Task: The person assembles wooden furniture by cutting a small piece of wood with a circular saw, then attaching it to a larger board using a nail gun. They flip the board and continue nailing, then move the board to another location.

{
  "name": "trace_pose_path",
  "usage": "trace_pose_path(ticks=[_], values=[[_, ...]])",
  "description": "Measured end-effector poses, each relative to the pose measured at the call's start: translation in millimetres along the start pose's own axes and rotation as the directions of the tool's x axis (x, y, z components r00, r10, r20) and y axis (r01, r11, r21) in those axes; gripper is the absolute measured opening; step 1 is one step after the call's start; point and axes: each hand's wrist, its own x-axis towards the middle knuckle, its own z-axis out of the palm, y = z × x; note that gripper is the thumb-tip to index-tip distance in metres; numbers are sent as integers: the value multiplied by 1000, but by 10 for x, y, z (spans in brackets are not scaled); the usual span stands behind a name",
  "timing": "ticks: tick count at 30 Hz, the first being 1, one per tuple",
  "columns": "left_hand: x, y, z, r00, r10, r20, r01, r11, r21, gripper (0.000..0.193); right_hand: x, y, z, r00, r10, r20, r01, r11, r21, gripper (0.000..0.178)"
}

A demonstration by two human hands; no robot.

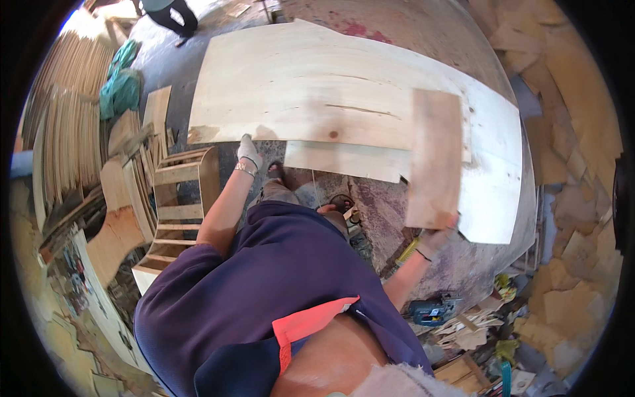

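My right hand [436, 242] grips the lower end of a brown rectangular plywood board [434, 159]. That board stands out over the right part of a large pale plywood sheet [297, 86]. My left hand [249, 152], in a light glove with a metal watch band at the wrist, is at the sheet's near edge. Its fingers are bunched together, and whatever they may hold is hidden. A narrower pale plywood strip [344, 159] shows along the sheet's near edge, between my hands. Beside my right wrist lies a yellow tape measure or ruler [407, 251], partly hidden.
A slatted wooden frame [177, 212] stands left of my arm, near stacked plywood pieces [69, 142] and a green bag [121, 86]. At lower right sit a dark blue power tool [431, 311] and wood scraps [471, 329]. Another person [173, 14] stands at far left.
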Motion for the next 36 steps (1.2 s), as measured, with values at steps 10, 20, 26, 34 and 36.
trace_pose_path(ticks=[10,20,26,34,36], values=[[-450,1096,-1233,539,398,743,-139,911,-387,55,-1474,1631,2989,634,477,608,-506,851,-140,39],[437,2509,-3660,648,759,58,-761,645,69,19,-2795,3420,4926,8,1000,-22,-439,-16,-899,66],[577,2920,-3998,625,751,-215,-779,618,-108,24,-2664,4129,5108,102,986,135,-942,139,-305,61],[1166,3794,-3825,670,737,-91,-742,670,-33,30,-1748,4380,5490,660,741,127,-717,671,-190,49],[1412,4067,-3675,716,698,1,-688,707,-163,30,-1637,4345,5548,744,668,-20,-661,731,-171,47]])
